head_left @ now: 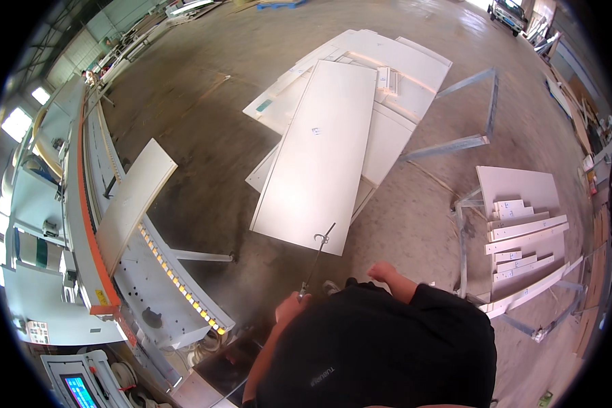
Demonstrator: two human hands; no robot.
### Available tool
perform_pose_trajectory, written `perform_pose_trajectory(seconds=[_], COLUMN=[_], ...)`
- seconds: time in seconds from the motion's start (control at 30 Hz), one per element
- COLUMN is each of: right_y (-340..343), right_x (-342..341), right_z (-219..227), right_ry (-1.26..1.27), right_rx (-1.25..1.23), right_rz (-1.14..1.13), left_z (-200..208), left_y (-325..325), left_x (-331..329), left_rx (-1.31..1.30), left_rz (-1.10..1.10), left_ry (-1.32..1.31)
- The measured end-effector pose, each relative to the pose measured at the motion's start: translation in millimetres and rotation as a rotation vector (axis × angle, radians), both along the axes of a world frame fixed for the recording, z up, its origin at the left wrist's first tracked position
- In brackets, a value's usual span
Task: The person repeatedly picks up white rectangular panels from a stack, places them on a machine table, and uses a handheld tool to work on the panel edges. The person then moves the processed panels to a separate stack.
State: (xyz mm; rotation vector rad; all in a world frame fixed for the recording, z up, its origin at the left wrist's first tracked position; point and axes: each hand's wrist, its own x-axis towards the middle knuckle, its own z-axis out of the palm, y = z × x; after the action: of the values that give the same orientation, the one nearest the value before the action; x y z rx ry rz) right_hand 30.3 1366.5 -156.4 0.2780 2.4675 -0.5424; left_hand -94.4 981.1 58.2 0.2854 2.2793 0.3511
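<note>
Thin rod tool (311,268) held by left grip (291,309), fingers closed round handle; long axis directed at near end of topmost white panel (316,163). Right grip (382,272) placed right of panel's near end; opening and contents cannot be told.

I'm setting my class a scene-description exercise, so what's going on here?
The person's left hand grips a thin, rod-shaped metal tool, its tip appearing over the near end of a long white rectangular panel; contact is unclear. Nothing shows in the right hand. The panel lies atop a pile of flat white boards, while another white panel rests on the long grey machine at left.
</note>
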Motion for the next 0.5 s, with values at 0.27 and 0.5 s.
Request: perform_pose_trajectory(seconds=[0.27,0.5], right_y=[-0.7,21.8], right_x=[-8.3,19.9], right_z=[50.1,-14.8], right_ry=[-0.050,-0.116], right_rx=[-0.360,-0.797], right_rz=[-0.635,-0.842], left_z=[-11.5,-140.1], left_y=[11.7,-134.1], left_x=[4.2,-13.1], left_rx=[0.041,-0.013], left_rz=[-0.071,0.659], left_ry=[0.031,-0.061])
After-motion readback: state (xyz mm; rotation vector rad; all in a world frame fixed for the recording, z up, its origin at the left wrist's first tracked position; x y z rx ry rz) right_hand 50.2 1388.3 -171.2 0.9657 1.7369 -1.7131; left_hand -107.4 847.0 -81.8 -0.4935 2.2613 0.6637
